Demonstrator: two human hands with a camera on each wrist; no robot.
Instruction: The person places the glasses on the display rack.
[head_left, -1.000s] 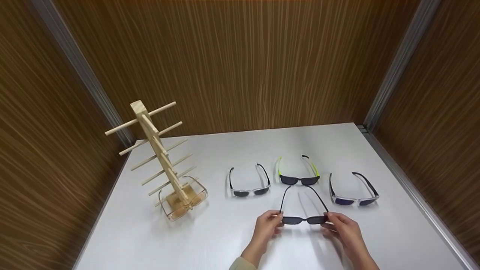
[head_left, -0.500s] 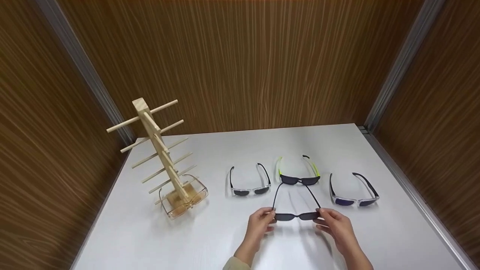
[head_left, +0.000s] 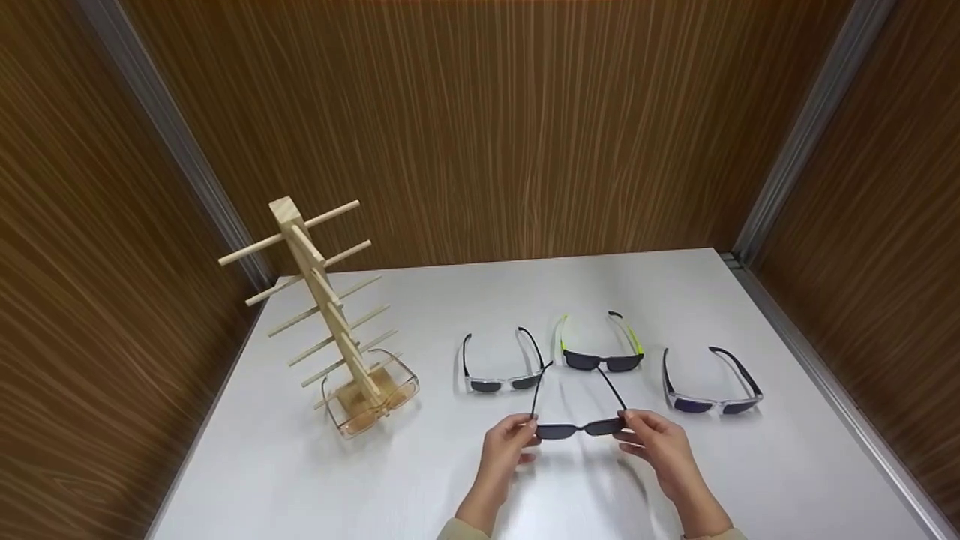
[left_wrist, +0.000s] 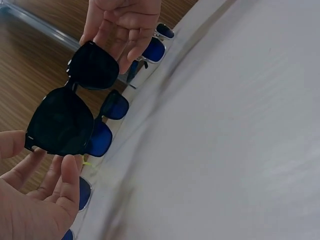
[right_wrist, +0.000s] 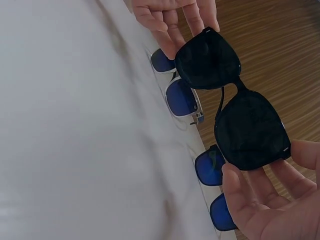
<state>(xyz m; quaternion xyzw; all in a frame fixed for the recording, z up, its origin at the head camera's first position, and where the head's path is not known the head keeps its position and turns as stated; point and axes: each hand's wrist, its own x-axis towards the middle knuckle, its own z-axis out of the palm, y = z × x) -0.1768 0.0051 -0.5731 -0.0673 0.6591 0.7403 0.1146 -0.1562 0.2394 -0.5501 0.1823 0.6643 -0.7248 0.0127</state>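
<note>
Wooden rack (head_left: 336, 319), left of left grip (head_left: 501, 452), carries amber glasses (head_left: 361, 422) low down. Left grip, right grip (head_left: 661, 450) pinch black sunglasses (head_left: 556, 431) at opposite ends.

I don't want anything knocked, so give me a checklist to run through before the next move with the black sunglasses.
1. Two-handed grip: ok. The left hand and right hand each hold one end of the black sunglasses.
2. Temples unfolded: ok, both extend away from the person.
3. Upper pegs of the wooden display rack unoccupied: ok, no eyewear on them.
4. Rack's foot free: not ok, the orange-tinted glasses sit there.
5. Temple tips clear of the left clear-framed sunglasses and lime-templed sunglasses: cannot tell, they overlap in the head view.
</note>
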